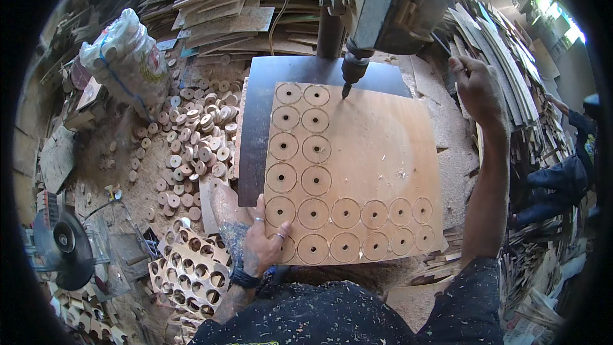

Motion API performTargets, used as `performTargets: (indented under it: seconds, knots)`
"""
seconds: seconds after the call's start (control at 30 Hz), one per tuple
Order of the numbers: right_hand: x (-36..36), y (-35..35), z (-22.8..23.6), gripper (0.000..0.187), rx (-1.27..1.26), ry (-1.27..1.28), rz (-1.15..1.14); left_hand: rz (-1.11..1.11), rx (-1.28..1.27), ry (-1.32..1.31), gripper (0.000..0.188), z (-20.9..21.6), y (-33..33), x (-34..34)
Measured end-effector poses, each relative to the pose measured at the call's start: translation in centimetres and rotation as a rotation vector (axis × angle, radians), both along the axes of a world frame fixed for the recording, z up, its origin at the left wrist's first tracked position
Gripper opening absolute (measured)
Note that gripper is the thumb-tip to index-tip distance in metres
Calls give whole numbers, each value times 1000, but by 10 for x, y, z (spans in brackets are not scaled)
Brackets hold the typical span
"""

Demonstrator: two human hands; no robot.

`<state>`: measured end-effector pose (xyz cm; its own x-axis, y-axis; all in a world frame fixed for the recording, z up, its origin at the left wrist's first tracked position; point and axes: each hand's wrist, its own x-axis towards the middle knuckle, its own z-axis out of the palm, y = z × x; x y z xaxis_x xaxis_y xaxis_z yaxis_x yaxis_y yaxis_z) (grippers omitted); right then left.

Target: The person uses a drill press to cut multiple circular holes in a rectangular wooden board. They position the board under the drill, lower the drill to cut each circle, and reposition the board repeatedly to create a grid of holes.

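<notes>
A pale plywood board lies under the drill press, on a dark base sheet. Scored circles with centre holes run down its left side and along its near edge; its upper right part has none. My left hand, with rings on it, grips the board's near left corner, thumb on top and some fingers hidden. Above the far part of the board, the drill chuck points its bit down, near the second circle of the far row. My right hand is raised, closed around the end of the drill press lever.
Loose wooden discs are heaped left of the board, near a filled plastic sack. Cut-out sheets and a fan are nearer left. Stacked wood sheets stand behind. At right, another person is beside stacked strips.
</notes>
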<state>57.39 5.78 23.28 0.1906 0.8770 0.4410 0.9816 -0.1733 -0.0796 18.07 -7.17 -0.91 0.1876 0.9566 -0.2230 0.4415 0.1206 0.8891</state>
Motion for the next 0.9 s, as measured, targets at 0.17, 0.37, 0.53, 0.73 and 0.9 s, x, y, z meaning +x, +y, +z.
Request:
performTargets:
  seconds: [0.17, 0.37, 0.53, 0.73, 0.9]
  knots:
    - [0, 11, -13, 49, -47, 147, -36, -19, 85, 101, 88, 0, 1, 3]
    - [23, 34, -78, 75, 156, 666, -60, -4, 50, 68, 87, 3, 3, 6]
    - [33, 59, -127, 78, 361, 842, -170, 4, 65, 85, 88, -1, 4, 4]
    - [38, 77, -161, 71, 577, 674, -116, 6, 100, 17, 95, -7, 3, 4]
    - [34, 93, -177, 60, 657, 521, -122, -40, 42, 26, 105, 6, 4, 3]
